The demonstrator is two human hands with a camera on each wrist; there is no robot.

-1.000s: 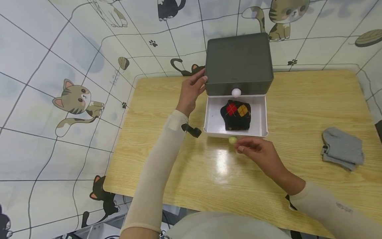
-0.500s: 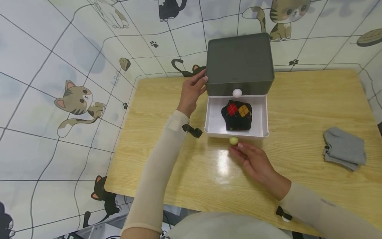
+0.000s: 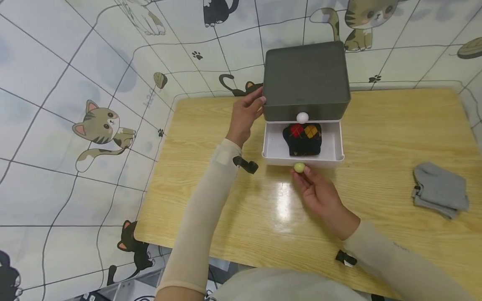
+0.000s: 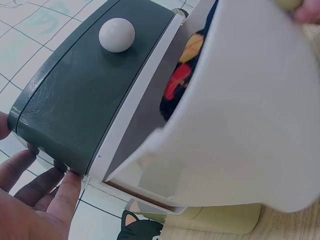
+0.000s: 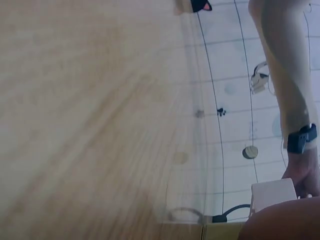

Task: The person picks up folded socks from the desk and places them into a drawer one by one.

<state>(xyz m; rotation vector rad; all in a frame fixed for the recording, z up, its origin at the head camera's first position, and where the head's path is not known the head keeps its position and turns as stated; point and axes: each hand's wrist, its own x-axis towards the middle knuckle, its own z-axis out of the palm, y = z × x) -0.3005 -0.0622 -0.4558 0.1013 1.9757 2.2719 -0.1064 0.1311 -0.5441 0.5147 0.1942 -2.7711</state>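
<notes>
Left hand: fingers spread against dark-green box
Right hand: at yellow-green knob, can't tell if pinching
Drawer: part-open, argyle sock inside

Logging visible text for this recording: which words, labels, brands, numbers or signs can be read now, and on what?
No text can be read for certain.
Wall: faint marks near the corner, perhaps lettering, too faint to read.
Right sleeve: small dark mark, too blurred to read.
Dark box, white drawer, black patterned item, grey folded item: no legible lettering.
</notes>
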